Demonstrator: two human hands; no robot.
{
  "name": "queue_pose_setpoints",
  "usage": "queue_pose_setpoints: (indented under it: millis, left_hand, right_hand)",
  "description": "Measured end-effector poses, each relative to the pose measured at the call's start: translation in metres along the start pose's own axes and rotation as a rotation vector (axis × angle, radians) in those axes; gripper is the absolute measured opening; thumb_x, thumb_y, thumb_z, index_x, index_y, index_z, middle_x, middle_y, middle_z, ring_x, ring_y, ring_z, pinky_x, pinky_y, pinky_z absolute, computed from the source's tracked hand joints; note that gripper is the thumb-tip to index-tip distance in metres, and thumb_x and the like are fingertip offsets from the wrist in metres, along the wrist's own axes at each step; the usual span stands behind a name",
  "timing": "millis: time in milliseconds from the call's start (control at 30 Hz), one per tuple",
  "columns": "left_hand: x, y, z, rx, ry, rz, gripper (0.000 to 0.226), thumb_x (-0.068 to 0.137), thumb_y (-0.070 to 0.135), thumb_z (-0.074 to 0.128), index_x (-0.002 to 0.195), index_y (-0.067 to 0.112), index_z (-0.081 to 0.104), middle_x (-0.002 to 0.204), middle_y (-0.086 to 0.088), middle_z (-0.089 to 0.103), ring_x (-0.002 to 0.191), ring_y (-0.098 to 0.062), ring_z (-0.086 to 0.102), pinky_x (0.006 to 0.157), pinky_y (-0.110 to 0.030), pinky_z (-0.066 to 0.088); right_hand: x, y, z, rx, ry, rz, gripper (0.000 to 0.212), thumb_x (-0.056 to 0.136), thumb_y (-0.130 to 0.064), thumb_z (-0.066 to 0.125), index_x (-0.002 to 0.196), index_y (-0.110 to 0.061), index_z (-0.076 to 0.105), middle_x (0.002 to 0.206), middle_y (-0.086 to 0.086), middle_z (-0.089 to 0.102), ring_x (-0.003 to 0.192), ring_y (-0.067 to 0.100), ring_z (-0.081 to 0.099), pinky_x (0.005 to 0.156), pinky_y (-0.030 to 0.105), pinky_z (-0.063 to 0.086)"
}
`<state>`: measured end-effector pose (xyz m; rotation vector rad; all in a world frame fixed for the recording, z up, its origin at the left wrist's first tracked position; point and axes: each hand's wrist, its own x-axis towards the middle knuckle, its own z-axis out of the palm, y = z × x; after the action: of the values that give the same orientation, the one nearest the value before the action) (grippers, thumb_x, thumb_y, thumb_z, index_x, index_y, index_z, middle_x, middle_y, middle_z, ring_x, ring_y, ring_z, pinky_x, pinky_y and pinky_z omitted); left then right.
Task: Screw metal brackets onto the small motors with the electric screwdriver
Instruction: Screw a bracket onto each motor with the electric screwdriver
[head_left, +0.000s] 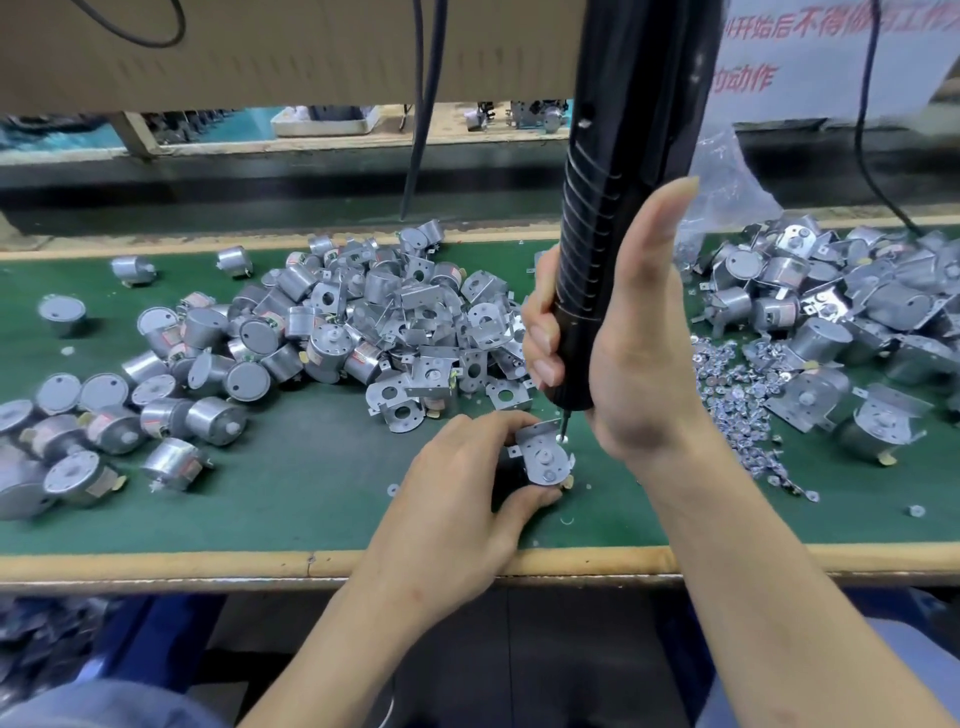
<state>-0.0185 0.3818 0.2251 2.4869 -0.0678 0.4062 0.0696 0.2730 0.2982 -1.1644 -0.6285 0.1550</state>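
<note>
One screw (549, 474) looks seated in the lower hole of the bracket (535, 441). The bit (565, 423) is on the upper-right hole now, so my read is this unit is about half fastened.

Left hand (467, 483): thumb and curled fingers pinch the bracketed motor (544, 457), which sits on the green mat (311, 467) near the front edge. Motor body is mostly hidden under the bracket and fingers.

Right hand (639, 338): fingers wrapped round the electric screwdriver (623, 208), thumb straight up along the barrel, tool near vertical.

Lots left. The centre-left heap (363, 322) is bare motors mixed with loose brackets. The right heap (831, 312) looks already bracketed, probably the done pile. Loose screws (743, 395) are spread just right of the tool hand.

Materials:
- Brackets: stamped sheet metal, dull silver, bent tabs, round punched holes.
- Motors: short cylindrical cans, brushed finish, flat end caps.
- Screwdriver: black body, ribbed grip.
- Screws: small, shiny, wide heads.
- Mat: matte green over a bench with a pale wooden edge.
</note>
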Motion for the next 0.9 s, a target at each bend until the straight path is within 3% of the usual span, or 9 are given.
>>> queue_pose_setpoints:
  millis: [200, 433, 900]
  left_hand:
    - [0.001, 0.0, 0.0, -0.009, -0.013, -0.009, 0.047, 0.084, 0.038, 0.075, 0.126, 0.027, 0.057, 0.095, 0.03, 0.045, 0.097, 0.002, 0.047, 0.084, -0.002, 0.032]
    - [0.002, 0.002, 0.0, 0.008, -0.008, 0.017, 0.045, 0.085, 0.037, 0.074, 0.125, 0.025, 0.058, 0.1, 0.021, 0.05, 0.101, -0.007, 0.052, 0.086, -0.022, 0.041]
    - [0.002, 0.003, 0.0, 0.002, 0.006, 0.026, 0.046, 0.085, 0.038, 0.072, 0.127, 0.025, 0.058, 0.102, 0.024, 0.049, 0.103, -0.009, 0.052, 0.088, -0.032, 0.044]
  right_hand:
    - [0.002, 0.01, 0.007, 0.008, 0.022, 0.017, 0.077, 0.059, -0.095, 0.044, 0.057, -0.018, 0.051, 0.049, 0.0, 0.047, 0.037, 0.018, 0.041, 0.045, 0.023, 0.037]
    - [0.001, 0.014, 0.009, -0.025, 0.044, 0.0, 0.077, 0.062, -0.095, 0.042, 0.059, -0.018, 0.051, 0.049, 0.001, 0.047, 0.038, 0.019, 0.041, 0.044, 0.026, 0.037]
    - [0.002, 0.015, 0.008, -0.025, 0.045, -0.02, 0.083, 0.063, -0.094, 0.041, 0.061, -0.012, 0.054, 0.049, 0.003, 0.046, 0.038, 0.02, 0.041, 0.043, 0.027, 0.036]
